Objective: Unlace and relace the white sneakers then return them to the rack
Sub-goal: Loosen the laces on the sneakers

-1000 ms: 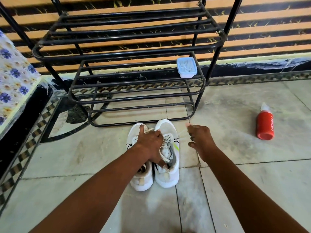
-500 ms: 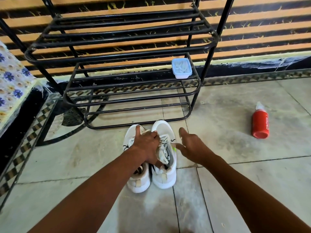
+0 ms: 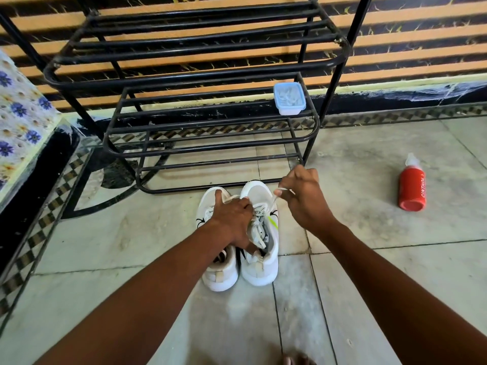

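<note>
Head view: lace being pulled from the right-hand white sneaker, on the floor in front of the rack.

The left hand lies across both white sneakers, its fingers curled down over the laced throat to steady them. The right hand pinches a lace end between closed fingers, drawn taut up and to the right. The pair stands side by side on the floor tiles, toes just short of the rack. Judged risk: a sharp tug could jam the lace in an eyelet or tip the shoe if the left hand's hold loosens. A red bottle lies well apart.
</note>
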